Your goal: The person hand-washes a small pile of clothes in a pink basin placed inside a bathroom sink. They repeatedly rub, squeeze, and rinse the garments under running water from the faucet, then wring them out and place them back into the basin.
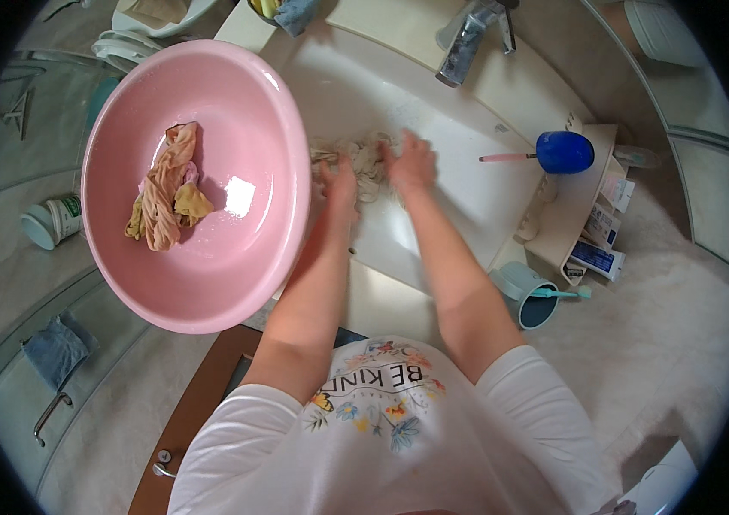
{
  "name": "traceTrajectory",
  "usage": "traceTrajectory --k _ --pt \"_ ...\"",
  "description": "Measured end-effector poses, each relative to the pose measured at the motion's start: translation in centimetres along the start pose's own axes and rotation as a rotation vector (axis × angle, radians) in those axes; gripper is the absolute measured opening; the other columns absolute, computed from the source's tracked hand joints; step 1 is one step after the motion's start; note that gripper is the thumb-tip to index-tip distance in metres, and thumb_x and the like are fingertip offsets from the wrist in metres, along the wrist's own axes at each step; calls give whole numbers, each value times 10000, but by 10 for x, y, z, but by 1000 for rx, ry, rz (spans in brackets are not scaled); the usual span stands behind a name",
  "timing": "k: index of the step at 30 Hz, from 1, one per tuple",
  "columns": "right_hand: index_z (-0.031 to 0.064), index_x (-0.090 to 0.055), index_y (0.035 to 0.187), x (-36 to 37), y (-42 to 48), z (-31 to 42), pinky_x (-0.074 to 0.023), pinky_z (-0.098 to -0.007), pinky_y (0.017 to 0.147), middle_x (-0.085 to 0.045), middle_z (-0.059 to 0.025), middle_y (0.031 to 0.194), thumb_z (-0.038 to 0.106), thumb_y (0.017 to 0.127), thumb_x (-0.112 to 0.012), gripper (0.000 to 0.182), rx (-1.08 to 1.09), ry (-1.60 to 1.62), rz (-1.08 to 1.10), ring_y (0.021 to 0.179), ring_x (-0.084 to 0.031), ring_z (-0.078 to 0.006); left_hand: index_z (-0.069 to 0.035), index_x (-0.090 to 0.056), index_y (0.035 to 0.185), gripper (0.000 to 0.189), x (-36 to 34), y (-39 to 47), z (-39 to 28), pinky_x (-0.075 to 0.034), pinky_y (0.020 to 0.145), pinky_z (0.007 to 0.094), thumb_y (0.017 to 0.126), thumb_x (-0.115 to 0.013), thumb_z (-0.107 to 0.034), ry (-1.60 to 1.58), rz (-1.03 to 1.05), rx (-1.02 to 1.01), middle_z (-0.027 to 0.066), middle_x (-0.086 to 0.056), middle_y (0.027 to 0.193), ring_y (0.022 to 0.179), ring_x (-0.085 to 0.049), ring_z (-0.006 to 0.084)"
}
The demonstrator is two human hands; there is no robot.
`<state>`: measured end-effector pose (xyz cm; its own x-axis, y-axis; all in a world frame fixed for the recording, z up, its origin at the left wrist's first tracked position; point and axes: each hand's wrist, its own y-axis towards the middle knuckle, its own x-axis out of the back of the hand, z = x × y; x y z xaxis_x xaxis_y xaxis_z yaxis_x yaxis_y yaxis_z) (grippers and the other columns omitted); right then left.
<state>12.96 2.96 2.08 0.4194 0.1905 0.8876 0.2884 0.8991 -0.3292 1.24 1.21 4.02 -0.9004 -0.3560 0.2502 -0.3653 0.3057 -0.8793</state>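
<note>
A crumpled beige cloth (368, 168) lies in the white washbasin (461, 167). My left hand (340, 180) rests on the cloth's left part, close beside the pink basin's rim. Fingers of my right hand (413, 166) touch its right edge; whether either hand grips the fabric is unclear. The large pink plastic basin (281, 257) sits at the left, over the washbasin's side. In it lie a twisted peach cloth (168, 187) and a yellowish cloth (192, 205), with a bit of pink fabric between them.
A chrome faucet (461, 58) stands at the washbasin's far side. On the right are a blue cup (565, 152) with a pink-handled item, a shelf (554, 235) with tubes, and a cup with a toothbrush (561, 293). A bowl with a blue cloth (297, 14) is at the top.
</note>
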Motion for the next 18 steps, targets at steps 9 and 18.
traceTrajectory --k 9,18 --pt "-5 -563 1103 26 -83 44 -502 -371 741 -659 -201 910 281 789 -630 430 323 685 360 830 -653 -293 -133 -581 928 338 23 95 24 -494 612 333 885 -498 -457 -682 675 -216 20 -582 756 680 -586 155" --pt "38 -645 875 28 -55 36 -491 -434 734 -639 -181 861 347 793 -614 322 49 325 -43 822 -603 -378 -23 -609 959 299 5 20 16 -486 614 341 877 -515 -294 -168 508 -241 67 -610 794 676 -583 175"
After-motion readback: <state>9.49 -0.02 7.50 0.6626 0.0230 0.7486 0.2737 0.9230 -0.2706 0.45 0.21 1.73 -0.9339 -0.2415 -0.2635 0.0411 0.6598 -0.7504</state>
